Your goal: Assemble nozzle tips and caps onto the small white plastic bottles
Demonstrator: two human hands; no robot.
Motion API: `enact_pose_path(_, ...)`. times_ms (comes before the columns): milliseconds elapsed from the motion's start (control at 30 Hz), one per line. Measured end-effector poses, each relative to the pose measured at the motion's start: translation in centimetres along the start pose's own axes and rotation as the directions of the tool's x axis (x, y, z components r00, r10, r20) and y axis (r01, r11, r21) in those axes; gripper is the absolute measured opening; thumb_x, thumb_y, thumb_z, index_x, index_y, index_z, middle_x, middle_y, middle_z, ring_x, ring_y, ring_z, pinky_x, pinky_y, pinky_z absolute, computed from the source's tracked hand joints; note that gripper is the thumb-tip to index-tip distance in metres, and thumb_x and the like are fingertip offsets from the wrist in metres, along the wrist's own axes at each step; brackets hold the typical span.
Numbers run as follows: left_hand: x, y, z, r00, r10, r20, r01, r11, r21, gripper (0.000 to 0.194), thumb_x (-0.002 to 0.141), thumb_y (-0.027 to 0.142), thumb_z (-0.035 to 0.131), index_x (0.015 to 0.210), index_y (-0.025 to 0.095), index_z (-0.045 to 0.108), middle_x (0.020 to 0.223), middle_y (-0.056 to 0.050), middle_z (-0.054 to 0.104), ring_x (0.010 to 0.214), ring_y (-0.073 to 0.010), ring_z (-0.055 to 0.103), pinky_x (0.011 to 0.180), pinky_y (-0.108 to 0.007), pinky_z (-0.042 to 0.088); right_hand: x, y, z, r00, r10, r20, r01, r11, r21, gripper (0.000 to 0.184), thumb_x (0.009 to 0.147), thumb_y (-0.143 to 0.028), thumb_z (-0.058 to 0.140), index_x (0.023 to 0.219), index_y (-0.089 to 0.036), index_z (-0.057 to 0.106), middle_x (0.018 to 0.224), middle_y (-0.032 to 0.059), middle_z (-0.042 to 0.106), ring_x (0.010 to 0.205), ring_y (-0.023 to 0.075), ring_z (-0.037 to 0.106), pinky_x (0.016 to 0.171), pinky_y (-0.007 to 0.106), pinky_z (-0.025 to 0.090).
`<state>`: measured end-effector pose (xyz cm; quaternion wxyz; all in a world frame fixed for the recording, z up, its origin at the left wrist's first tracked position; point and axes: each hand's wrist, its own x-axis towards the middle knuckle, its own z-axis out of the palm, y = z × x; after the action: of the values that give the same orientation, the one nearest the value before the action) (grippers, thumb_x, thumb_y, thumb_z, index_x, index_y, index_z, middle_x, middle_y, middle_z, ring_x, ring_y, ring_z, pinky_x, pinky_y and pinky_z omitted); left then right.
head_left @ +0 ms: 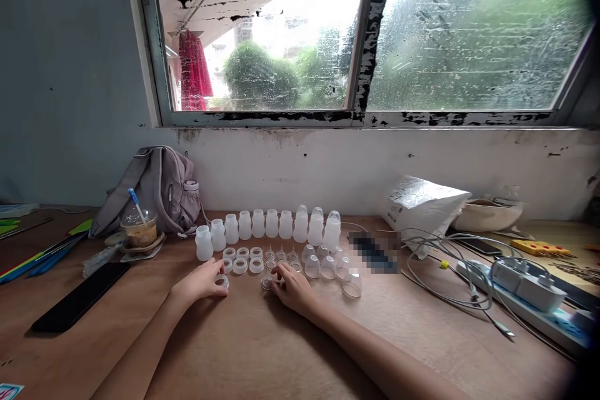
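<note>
My left hand has its fingers closed on a white bottle collar ring at the near left of the ring group. With bent fingertips, my right hand grips a clear bottle nipple resting on the table. More collar rings lie in short rows between the hands. Several nipples stand behind my right hand, which partly covers them. Frosted baby bottles form a curved row at the back; the three at the right end wear clear domed caps. Loose clear caps stand right of my right hand.
At left are a black phone, an iced drink cup and a grey backpack. On the right, white cables, a power strip and a silver pouch lie near a blurred dark object.
</note>
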<state>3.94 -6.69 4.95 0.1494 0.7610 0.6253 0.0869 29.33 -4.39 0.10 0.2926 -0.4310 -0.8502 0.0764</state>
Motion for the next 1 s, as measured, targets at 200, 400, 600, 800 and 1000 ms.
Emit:
enact_pose_path(200, 0.4, -0.3, 0.1, 0.999, -0.020, -0.026, 0.020, 1.000, 0.003, 0.038, 0.054, 0.040, 0.062, 0.084, 0.021, 0.048, 0.088, -0.001, 0.048, 0.081, -0.0212, 0.051, 0.069, -0.028, 0.039, 0.4, -0.2, 0.2, 0.998, 0.015, 0.058, -0.008, 0.994, -0.107, 0.020, 0.082, -0.031, 0.042, 0.093, -0.019, 0.053, 0.093, 0.0059, 0.055, 0.081, 0.0162, 0.053, 0.069, 0.025, 0.039)
enact_pose_path(400, 0.6, -0.5, 0.3, 1.000, -0.007, -0.025, 0.006, 1.000, -0.022, 0.039, 0.055, 0.041, 0.062, 0.087, 0.022, 0.049, 0.089, -0.002, 0.050, 0.083, -0.0212, 0.051, 0.071, -0.027, 0.039, 0.6, 0.3, 0.4, 0.994, 0.112, -0.013, -0.113, 0.982, -0.153, 0.017, 0.081, -0.029, 0.042, 0.089, -0.018, 0.053, 0.089, 0.0065, 0.057, 0.082, 0.0176, 0.053, 0.069, 0.026, 0.038)
enact_pose_path(600, 0.8, -0.7, 0.5, 1.000, -0.006, -0.031, 0.006, 1.000, 0.001, 0.038, 0.057, 0.043, 0.060, 0.087, 0.021, 0.050, 0.089, -0.002, 0.052, 0.082, -0.0215, 0.052, 0.070, -0.027, 0.039, 0.7, 0.6, 0.5, 0.995, 0.096, -0.010, -0.096, 0.980, -0.173, 0.018, 0.082, -0.031, 0.042, 0.090, -0.019, 0.054, 0.091, 0.0068, 0.057, 0.083, 0.0183, 0.053, 0.071, 0.027, 0.039)
enact_pose_path(800, 0.7, -0.7, 0.5, 0.999, 0.017, -0.041, -0.017, 1.000, 0.001, 0.038, 0.058, 0.042, 0.059, 0.088, 0.021, 0.048, 0.091, -0.003, 0.052, 0.083, -0.0215, 0.052, 0.070, -0.028, 0.039, 0.4, 0.6, 0.8, 0.996, 0.084, -0.028, -0.087, 0.987, -0.133, 0.021, 0.081, -0.033, 0.044, 0.094, -0.019, 0.054, 0.093, 0.0069, 0.057, 0.087, 0.0192, 0.051, 0.074, 0.027, 0.038)
enact_pose_path(1000, 0.5, -0.2, 0.3, 0.997, 0.040, -0.069, -0.038, 0.999, 0.029, 0.036, 0.059, 0.038, 0.058, 0.088, 0.021, 0.046, 0.090, -0.002, 0.050, 0.079, -0.0200, 0.051, 0.068, -0.027, 0.038, 2.0, 1.2, -1.4, 0.985, -0.030, -0.170, -0.004, 0.981, -0.196, 0.025, 0.084, -0.030, 0.038, 0.102, -0.018, 0.050, 0.096, 0.0086, 0.054, 0.088, 0.0205, 0.048, 0.077, 0.031, 0.036)
